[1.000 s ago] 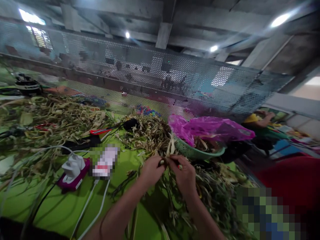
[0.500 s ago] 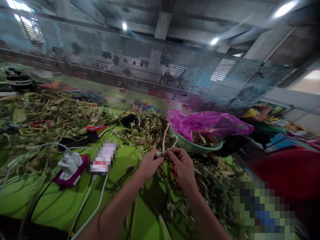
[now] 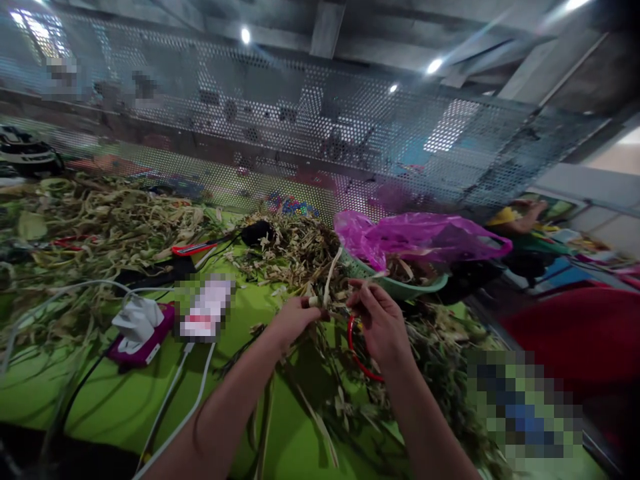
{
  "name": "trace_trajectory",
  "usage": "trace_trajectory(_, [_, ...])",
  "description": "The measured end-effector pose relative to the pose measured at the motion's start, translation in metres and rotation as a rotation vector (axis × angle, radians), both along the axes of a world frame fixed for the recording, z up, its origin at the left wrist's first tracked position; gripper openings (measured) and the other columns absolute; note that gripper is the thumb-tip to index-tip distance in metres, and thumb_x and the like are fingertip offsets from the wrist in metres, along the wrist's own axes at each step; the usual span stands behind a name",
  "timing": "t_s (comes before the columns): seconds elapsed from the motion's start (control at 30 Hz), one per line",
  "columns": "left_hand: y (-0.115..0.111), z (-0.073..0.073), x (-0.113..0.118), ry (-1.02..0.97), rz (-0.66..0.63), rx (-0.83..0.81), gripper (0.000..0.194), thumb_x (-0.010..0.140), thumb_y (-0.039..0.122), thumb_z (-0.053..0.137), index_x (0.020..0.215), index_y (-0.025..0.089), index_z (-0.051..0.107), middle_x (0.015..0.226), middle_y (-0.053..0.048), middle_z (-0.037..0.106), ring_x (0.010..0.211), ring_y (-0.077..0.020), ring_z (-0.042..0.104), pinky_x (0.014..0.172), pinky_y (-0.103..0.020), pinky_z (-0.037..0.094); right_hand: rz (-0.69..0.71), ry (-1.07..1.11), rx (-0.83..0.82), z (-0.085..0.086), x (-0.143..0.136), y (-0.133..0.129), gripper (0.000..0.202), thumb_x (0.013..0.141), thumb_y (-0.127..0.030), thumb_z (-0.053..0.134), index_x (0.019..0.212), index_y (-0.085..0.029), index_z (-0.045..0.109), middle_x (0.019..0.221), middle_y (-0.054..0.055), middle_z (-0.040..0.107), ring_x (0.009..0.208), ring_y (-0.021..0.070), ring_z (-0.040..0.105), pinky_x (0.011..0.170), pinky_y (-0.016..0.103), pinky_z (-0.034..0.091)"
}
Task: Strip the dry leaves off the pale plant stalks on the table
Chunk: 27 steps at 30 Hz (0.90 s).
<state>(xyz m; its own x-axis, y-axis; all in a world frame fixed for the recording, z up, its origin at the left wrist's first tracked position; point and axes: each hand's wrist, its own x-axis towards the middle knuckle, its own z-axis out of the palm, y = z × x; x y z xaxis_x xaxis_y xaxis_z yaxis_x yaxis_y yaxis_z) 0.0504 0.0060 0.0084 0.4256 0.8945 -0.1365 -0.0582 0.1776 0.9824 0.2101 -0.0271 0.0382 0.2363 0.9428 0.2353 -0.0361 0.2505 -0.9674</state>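
Note:
My left hand (image 3: 290, 323) is closed in a pinch on a pale dried leaf strip (image 3: 330, 277), which stands up from the fingertips beside a short cut end. To its right, my right hand (image 3: 383, 320) is also closed, its fingertips pinching what looks like another thin dried leaf strip (image 3: 375, 277). A red loop handle (image 3: 354, 350) shows beside and below the right hand; whether the palm holds it is hidden. Dried stalks (image 3: 345, 400) lie beneath both hands on the green table (image 3: 220, 413).
A green basket (image 3: 417, 287) with a pink plastic bag (image 3: 415, 237) stands behind my right hand. Dried leaves (image 3: 115, 213) are heaped at left. A charging phone (image 3: 207, 307), power strip (image 3: 155, 350) and red cutter (image 3: 195, 248) lie there too. A perforated metal screen (image 3: 280, 133) borders the back.
My right hand has moved away from the left, to the right, leaving a gap between the fingertips. More of the red loop handle now shows. The left hand keeps its pinch.

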Motion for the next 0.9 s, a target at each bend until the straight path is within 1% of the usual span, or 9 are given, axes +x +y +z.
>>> trace_trajectory(0.07, [0.002,-0.001,-0.001,-0.046,0.006,-0.018,0.018,0.059,0.025,0.060,0.072,0.014,0.067,0.066,-0.001,0.060,0.068,-0.0147,0.052,0.068,-0.025,0.041,0.024,-0.204,-0.005,0.002,0.002,-0.002,0.018,0.082,-0.036,0.062,0.088,-0.020,0.069,0.063,-0.001,0.057,0.060,0.0122,0.048,0.058,0.023,0.038])
trace_trajectory(0.13, [0.003,-0.003,-0.002,-0.063,0.005,-0.010,0.018,0.060,0.026,0.060,0.071,0.013,0.067,0.063,0.000,0.058,0.064,-0.0133,0.050,0.065,-0.024,0.040,0.040,-0.435,0.005,0.004,0.003,-0.004,0.018,0.081,-0.035,0.063,0.076,-0.018,0.067,0.063,-0.001,0.056,0.062,0.0132,0.049,0.060,0.024,0.038])
trace_trajectory(0.2, [0.004,-0.005,-0.003,-0.044,0.010,0.013,0.020,0.061,0.028,0.059,0.071,0.012,0.067,0.062,0.001,0.055,0.061,-0.0120,0.046,0.061,-0.023,0.039,0.042,-0.617,0.041,0.005,0.003,-0.006,0.022,0.081,-0.034,0.061,0.067,-0.018,0.063,0.064,0.000,0.056,0.064,0.0142,0.049,0.061,0.025,0.038])
trace_trajectory(0.37, [0.007,-0.008,-0.004,-0.003,-0.003,0.068,0.019,0.063,0.029,0.059,0.070,0.011,0.065,0.060,0.002,0.050,0.060,-0.0110,0.042,0.058,-0.022,0.035,0.040,-0.878,0.115,0.005,0.003,-0.006,0.024,0.083,-0.031,0.057,0.062,-0.019,0.057,0.061,-0.001,0.051,0.061,0.0145,0.048,0.060,0.026,0.036])
trace_trajectory(0.53, [0.008,-0.011,-0.003,0.040,-0.023,0.109,0.018,0.064,0.027,0.055,0.070,0.012,0.064,0.060,0.003,0.050,0.059,-0.0112,0.043,0.059,-0.023,0.036,0.017,-1.013,0.178,0.006,-0.002,-0.006,0.023,0.080,-0.025,0.055,0.058,-0.020,0.052,0.059,-0.001,0.051,0.059,0.0148,0.048,0.059,0.027,0.036])
trace_trajectory(0.7, [0.009,-0.012,-0.002,0.086,-0.030,0.150,0.017,0.065,0.026,0.054,0.069,0.012,0.063,0.062,0.002,0.052,0.062,-0.0117,0.045,0.059,-0.022,0.036,-0.018,-1.046,0.208,0.007,-0.006,-0.007,0.024,0.079,-0.022,0.054,0.055,-0.020,0.049,0.057,-0.001,0.049,0.058,0.0147,0.047,0.059,0.026,0.035])
trace_trajectory(0.83, [0.009,-0.012,-0.003,0.125,-0.035,0.188,0.017,0.065,0.026,0.053,0.069,0.013,0.063,0.061,0.002,0.052,0.060,-0.0117,0.045,0.058,-0.022,0.035,-0.012,-1.058,0.216,0.004,-0.005,-0.006,0.024,0.080,-0.021,0.052,0.057,-0.020,0.047,0.059,-0.001,0.048,0.060,0.0146,0.047,0.060,0.026,0.035])
trace_trajectory(0.9, [0.010,-0.012,-0.003,0.181,-0.026,0.233,0.017,0.066,0.027,0.054,0.069,0.013,0.063,0.060,0.003,0.050,0.058,-0.0111,0.043,0.057,-0.022,0.033,-0.003,-1.077,0.223,0.003,-0.004,-0.006,0.023,0.080,-0.020,0.053,0.057,-0.020,0.047,0.060,-0.001,0.048,0.061,0.0148,0.047,0.060,0.026,0.035])
